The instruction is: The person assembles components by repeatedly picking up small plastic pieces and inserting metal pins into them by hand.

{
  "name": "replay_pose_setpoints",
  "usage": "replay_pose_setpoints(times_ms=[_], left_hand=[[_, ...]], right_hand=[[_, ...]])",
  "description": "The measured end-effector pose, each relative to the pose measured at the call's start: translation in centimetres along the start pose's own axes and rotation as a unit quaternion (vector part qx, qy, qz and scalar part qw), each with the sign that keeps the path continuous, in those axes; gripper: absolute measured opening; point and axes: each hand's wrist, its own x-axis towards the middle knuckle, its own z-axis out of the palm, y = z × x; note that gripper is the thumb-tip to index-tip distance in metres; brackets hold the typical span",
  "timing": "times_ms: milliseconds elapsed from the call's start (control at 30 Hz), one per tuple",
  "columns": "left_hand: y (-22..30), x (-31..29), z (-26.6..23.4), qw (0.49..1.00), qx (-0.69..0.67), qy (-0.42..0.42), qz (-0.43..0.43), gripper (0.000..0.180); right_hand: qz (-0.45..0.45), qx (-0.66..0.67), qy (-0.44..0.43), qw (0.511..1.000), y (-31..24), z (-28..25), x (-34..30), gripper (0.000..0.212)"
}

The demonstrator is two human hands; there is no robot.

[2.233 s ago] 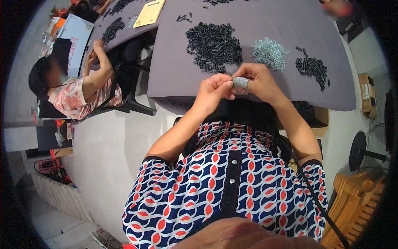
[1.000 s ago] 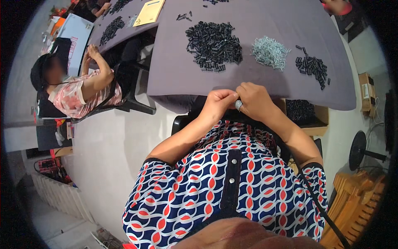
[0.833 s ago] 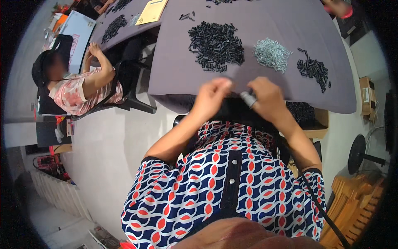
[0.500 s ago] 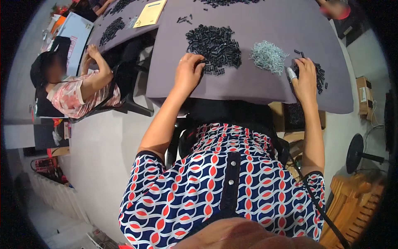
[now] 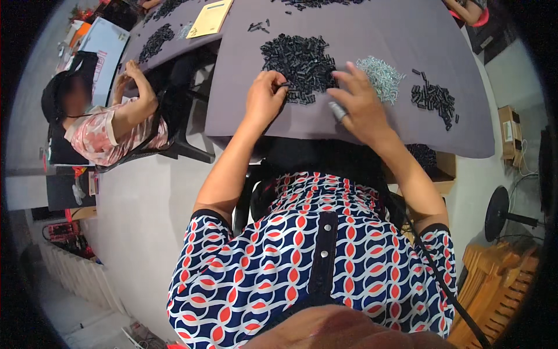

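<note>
My left hand point(image 5: 266, 99) is at the near left edge of a large pile of small black cylindrical pieces point(image 5: 299, 58). Its thumb and forefinger are pinched on what looks like one small black piece point(image 5: 283, 85). My right hand point(image 5: 361, 106), fingers spread and holding nothing I can see, hovers between that pile and a heap of small silvery screw-like parts point(image 5: 382, 75), partly covering both. A pale wrap point(image 5: 337, 111) covers its thumb. Farther right lies a smaller pile of black pieces point(image 5: 435, 99).
The grey-covered table point(image 5: 232, 116) bears more black piles at its far side and a few loose pieces point(image 5: 259, 26). At a neighbouring table with a yellow booklet point(image 5: 210, 18), a co-worker point(image 5: 102, 125) sits at left. A cardboard box point(image 5: 446, 166) stands below the table edge; a black fan point(image 5: 497, 215) is at right.
My right hand has left the smaller black pile and swung left toward the large pile, its fingers spreading. My left hand has stayed nearly in place.
</note>
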Motion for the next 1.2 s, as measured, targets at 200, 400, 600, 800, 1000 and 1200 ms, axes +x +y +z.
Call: replay_pose_setpoints(times_ms=[200, 400, 600, 800, 1000, 1200], left_hand=[[-0.8, -0.7, 0.0, 0.998, -0.046, 0.026, -0.021, 0.019], [2.2, -3.5, -0.9, 0.996, -0.079, 0.037, -0.028, 0.018], [3.9, -6.8, 0.2, 0.988, 0.067, -0.023, 0.134, 0.014], [4.6, -6.5, 1.1, 0.986, 0.084, -0.038, 0.140, 0.017], [4.6, -5.9, 1.3, 0.986, 0.071, -0.061, 0.139, 0.016], [4.7, -6.0, 1.6, 0.993, 0.024, -0.020, 0.110, 0.014]], right_hand=[[-0.014, -0.003, -0.039, 0.999, -0.8, 4.1, 1.6, 0.029], [0.019, -0.001, -0.037, 0.999, 0.1, 3.9, 0.6, 0.028], [0.057, -0.005, -0.045, 0.997, 0.5, 0.8, -1.2, 0.031], [0.086, -0.078, -0.045, 0.992, 2.1, -1.1, -3.5, 0.039], [0.119, -0.071, -0.042, 0.989, 1.8, -1.9, -3.7, 0.044], [0.105, -0.105, -0.109, 0.983, 1.7, -1.6, -3.5, 0.054]])
